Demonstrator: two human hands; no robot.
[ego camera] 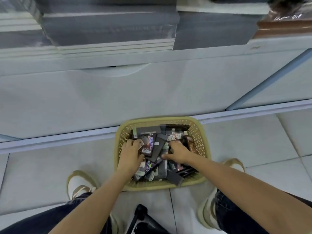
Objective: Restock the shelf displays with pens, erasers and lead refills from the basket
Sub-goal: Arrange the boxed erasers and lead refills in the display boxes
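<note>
Denim knees (42,220) nearest. Left hand (132,152) curled round a dark pack (148,146); right hand (177,152) dug into the heap (162,168), fingers bent, grasp unclear. Yellow basket (162,119) on floor tiles (50,166), below the shelf (152,92). Risk: loose neighbouring packs snagged and spilled on lifting.

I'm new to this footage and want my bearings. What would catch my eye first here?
A yellow basket sits on the tiled floor at the foot of a pale cabinet, heaped with dark stationery packets. Both hands are down among them, the left hand at the basket's left side and the right hand near its middle. Above, grey stacks sit on the shelf.
</note>
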